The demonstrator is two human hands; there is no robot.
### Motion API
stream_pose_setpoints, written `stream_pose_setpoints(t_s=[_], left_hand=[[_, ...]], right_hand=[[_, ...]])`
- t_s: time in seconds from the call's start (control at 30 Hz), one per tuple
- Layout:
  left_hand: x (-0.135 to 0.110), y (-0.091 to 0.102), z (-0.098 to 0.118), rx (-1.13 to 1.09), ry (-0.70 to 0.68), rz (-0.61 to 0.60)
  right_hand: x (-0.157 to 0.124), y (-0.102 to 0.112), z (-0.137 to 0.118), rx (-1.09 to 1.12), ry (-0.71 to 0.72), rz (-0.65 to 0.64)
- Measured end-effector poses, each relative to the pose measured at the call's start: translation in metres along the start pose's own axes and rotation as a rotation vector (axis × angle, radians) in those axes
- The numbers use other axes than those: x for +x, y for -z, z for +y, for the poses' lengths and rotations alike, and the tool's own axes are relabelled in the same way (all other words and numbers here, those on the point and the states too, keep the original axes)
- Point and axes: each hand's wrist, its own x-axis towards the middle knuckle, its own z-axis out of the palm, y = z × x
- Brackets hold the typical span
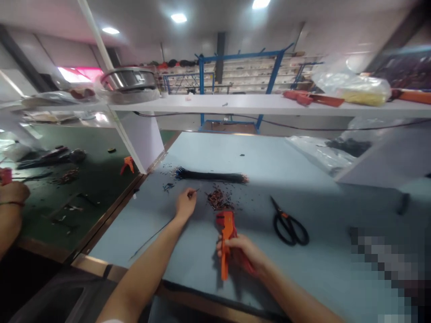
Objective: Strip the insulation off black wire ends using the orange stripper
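Observation:
My left hand [186, 202] pinches a short thin wire [194, 193] between thumb and fingers, above the pale blue work table [168, 242]. My right hand [240, 251] grips an orange self-adjusting wire stripper [227, 237] near the table's front edge. Beyond my hands lies a long bundle of black wires [210, 176], its ends blue at left and reddish at right. A scattered heap of small reddish-brown wire scraps [218, 200] sits between the bundle and the stripper. Black-handled scissors [289, 227] lie to the right, apart from both hands.
A co-worker's forearm and hand [10, 197] rest at the left, beside a green-topped bench [84, 211] holding tools. A white shelf [235, 104] above the table carries a steel pot [129, 80] and a plastic bag [350, 87]. A blurred patch covers the lower right.

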Motion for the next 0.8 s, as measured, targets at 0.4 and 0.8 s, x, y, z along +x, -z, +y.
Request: stream_pose_setpoints(t_s=[0.4,0.8], left_hand=[[-0.038,-0.008,0.042,-0.729,0.283,-0.539],[-0.044,-0.007,0.050,-0.555,0.229,-0.606]], right_hand=[[-0.006,0.014,-0.008,-0.104,0.201,-0.230],[-0.004,0.012,-0.007,-0.143,0.169,-0.135]])
